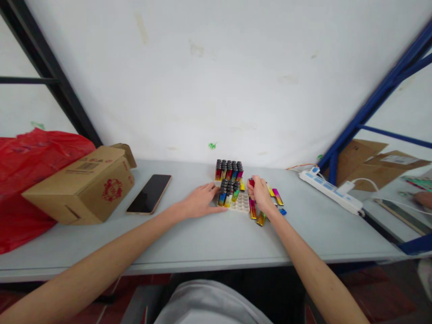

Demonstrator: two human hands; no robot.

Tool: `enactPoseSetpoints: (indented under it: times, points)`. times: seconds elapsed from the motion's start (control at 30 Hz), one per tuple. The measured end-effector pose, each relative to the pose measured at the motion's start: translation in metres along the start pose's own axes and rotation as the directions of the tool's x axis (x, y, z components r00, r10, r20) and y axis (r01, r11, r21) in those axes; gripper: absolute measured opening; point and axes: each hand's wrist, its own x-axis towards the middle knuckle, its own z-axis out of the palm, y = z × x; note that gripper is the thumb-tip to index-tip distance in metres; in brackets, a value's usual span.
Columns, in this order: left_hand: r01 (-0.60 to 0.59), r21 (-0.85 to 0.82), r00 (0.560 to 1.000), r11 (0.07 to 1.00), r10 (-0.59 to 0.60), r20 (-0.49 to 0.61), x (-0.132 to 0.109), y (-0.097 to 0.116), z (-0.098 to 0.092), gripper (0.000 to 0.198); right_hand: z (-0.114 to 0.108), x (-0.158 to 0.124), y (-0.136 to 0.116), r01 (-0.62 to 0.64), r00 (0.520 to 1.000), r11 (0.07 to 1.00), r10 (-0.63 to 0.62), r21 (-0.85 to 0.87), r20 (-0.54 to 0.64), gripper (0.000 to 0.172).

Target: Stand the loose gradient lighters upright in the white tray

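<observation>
My left hand [201, 200] lies on the table with thumb and fingers spread, touching the left side of a pale tray [243, 206] with round holes. Colourful lighters [229, 192] stand upright in the tray's left and back part, black tops up; holes show at its right front. Just right of the tray, my right hand [260, 192] is closed around a red lighter [251, 182], whose lower part is hidden. Loose lighters [278, 197] lie about and partly beneath that hand. A second group of upright lighters [229, 170] stands behind the tray, near the wall.
On the left are a black-screened phone [149, 194], a cardboard box [84, 184] and a red plastic bag [20, 157]. A white power strip [330, 191] with cables lies at right, near a blue metal frame [374, 103]. Another person's hand [424, 199] shows at the far right edge.
</observation>
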Motion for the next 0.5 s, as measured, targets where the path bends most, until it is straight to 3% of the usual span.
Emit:
enactPoseSetpoints:
  times: [0.13, 0.3, 0.5]
  points:
    - [0.004, 0.012, 1.0, 1.0, -0.004, 0.002, 0.0, 0.0, 0.0, 0.066, -0.001, -0.001, -0.003, -0.025, 0.999, 0.999, 0.026, 0.033, -0.039, 0.055]
    - [0.001, 0.013, 1.0, 1.0, -0.001, 0.009, 0.0, 0.0, 0.0, 0.065, -0.004, 0.0, -0.001, 0.07, 0.995, 0.988, -0.079, -0.14, -0.066, 0.059]
    - [0.007, -0.002, 1.0, 1.0, -0.007, 0.01, 0.0, 0.0, 0.001, 0.067, -0.01, 0.003, 0.004, 0.157, 0.981, 0.906, -0.188, -0.393, -0.043, 0.058]
